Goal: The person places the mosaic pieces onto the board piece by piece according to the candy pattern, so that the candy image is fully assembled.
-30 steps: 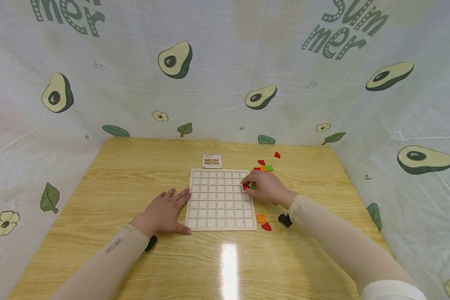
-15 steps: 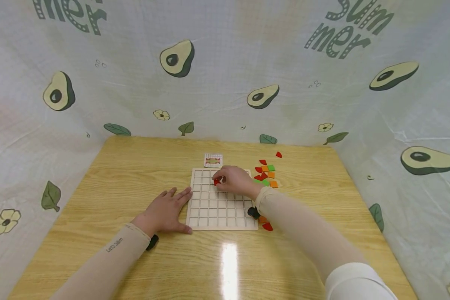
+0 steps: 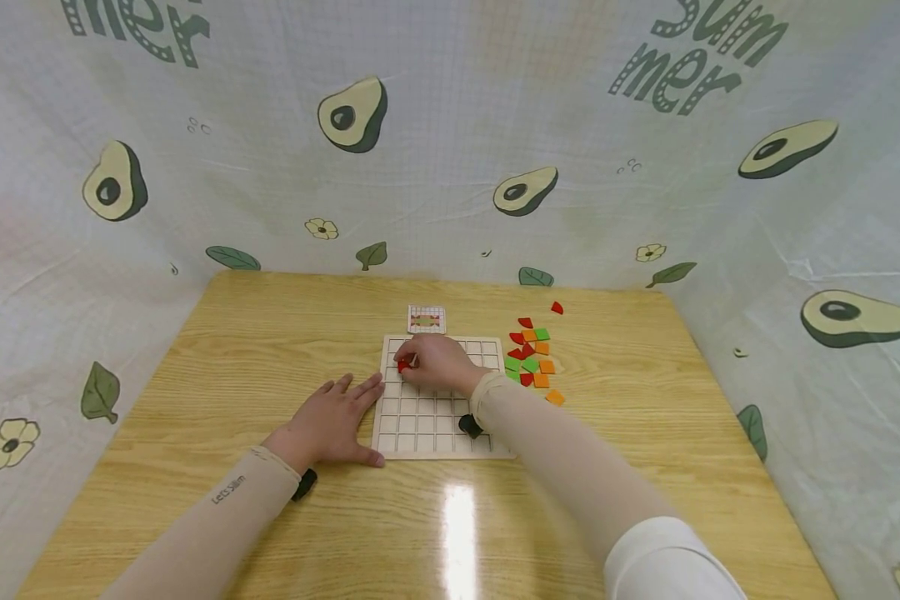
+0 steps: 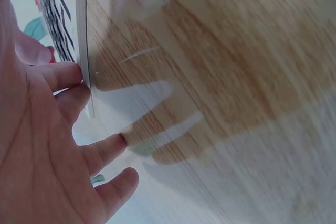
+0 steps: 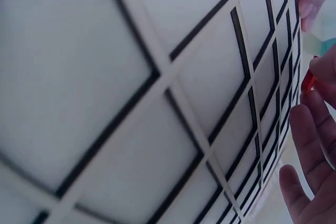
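Note:
A pale grid board (image 3: 420, 448) with raised square cells lies on the table. My left hand (image 3: 335, 422) rests flat with its fingers spread, the fingertips touching the board's left edge; the left wrist view shows those fingers (image 4: 67, 76) at the rim. Over the upper left cells, my right hand (image 3: 441, 364) pinches a small red tile (image 3: 403, 365) between thumb and fingers. In the right wrist view the red tile (image 5: 308, 81) is seen edge-on, close to the board. The hand hides its exact shape and several cells.
Several loose red, orange (image 3: 547, 367) and green (image 3: 530, 365) tiles lie right of the board, with one red quarter-round tile (image 3: 557, 307) farther back. Behind the board lies a printed pattern card (image 3: 427, 319). A patterned curtain (image 3: 435, 125) surrounds the wooden table (image 3: 292, 308).
My right hand has carried the red tile leftward from the board's right edge to its upper left cells. The left hand has stayed at the left edge.

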Available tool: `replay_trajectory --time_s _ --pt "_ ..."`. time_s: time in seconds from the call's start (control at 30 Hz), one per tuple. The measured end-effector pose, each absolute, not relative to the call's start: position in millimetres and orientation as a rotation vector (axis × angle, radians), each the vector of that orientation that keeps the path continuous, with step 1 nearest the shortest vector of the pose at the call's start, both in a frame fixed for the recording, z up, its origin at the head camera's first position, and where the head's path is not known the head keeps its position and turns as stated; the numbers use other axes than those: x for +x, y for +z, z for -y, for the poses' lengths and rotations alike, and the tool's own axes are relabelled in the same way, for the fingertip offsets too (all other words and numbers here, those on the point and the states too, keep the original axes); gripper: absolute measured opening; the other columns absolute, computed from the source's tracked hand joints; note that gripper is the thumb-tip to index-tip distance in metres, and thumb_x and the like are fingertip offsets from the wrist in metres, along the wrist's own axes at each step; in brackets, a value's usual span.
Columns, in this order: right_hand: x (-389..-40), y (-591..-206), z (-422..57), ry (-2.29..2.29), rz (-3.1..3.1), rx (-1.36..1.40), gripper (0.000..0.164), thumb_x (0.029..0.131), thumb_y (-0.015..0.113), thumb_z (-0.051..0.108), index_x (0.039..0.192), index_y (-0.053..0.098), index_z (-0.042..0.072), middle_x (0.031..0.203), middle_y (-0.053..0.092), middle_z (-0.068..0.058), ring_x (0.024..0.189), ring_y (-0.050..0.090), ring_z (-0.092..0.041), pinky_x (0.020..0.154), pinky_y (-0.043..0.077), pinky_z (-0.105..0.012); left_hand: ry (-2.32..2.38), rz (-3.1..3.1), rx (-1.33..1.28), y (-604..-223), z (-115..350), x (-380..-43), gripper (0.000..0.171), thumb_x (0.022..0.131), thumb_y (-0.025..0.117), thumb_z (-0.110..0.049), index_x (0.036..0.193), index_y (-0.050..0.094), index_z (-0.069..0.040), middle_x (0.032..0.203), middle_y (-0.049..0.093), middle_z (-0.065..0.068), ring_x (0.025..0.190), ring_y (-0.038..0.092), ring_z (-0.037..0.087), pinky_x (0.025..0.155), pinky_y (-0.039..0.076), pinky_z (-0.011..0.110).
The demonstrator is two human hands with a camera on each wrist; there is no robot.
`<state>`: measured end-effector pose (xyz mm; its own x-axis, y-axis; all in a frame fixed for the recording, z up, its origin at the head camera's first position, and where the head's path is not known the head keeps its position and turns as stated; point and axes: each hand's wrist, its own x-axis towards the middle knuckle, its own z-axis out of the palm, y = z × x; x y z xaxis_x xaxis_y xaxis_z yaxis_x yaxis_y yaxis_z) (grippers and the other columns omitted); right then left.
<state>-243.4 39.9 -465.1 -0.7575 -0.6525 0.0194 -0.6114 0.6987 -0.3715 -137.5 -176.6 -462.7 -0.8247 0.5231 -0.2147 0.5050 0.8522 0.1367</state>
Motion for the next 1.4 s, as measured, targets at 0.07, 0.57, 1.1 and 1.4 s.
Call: replay_trajectory --time_s 0.07,0.57,1.1,1.4 --pt "-243 -467 -36 -0.502 -2.807 -1.042 0.024 0.090 0.072 0.026 0.113 0.075 0.022 0.097 0.066 0.011 0.082 0.058 -0.005 0.073 0.049 -0.024 0.106 -2.783 0.786 -463 177 -138 0.116 0.073 0.065 -0.080 0.157 0.031 -0.008 0.163 0.025 0.006 0.141 0.028 0.049 0.111 0.026 0.062" --pt "-232 -472 -16 -0.260 -2.934 -1.027 0.019 0.091 0.069 0.031 0.108 0.074 0.023 0.087 0.062 0.010 0.073 0.056 -0.007 0.067 0.049 -0.027 0.121 -2.788 0.800 -460 176 -138 0.115 0.073 0.065 -0.079 0.157 0.032 -0.007 0.162 0.026 0.007 0.140 0.028 0.050 0.110 0.026 0.063" --pt "-231 -478 -13 -0.346 -2.974 -0.940 0.009 0.090 0.071 0.031 0.094 0.074 0.024 0.077 0.056 0.011 0.067 0.053 -0.006 0.056 0.045 -0.026 0.138 -2.790 0.807 -460 177 -137 0.114 0.073 0.066 -0.079 0.156 0.034 -0.007 0.162 0.028 0.008 0.140 0.029 0.051 0.109 0.028 0.063" --pt "-229 -473 -10 -0.284 -2.975 -0.846 0.009 0.090 0.069 0.034 0.092 0.072 0.025 0.079 0.057 0.010 0.068 0.054 -0.006 0.056 0.046 -0.027 0.133 -2.790 0.800 -460 178 -137 0.115 0.073 0.066 -0.079 0.156 0.034 -0.007 0.162 0.027 0.008 0.140 0.029 0.051 0.110 0.027 0.063"
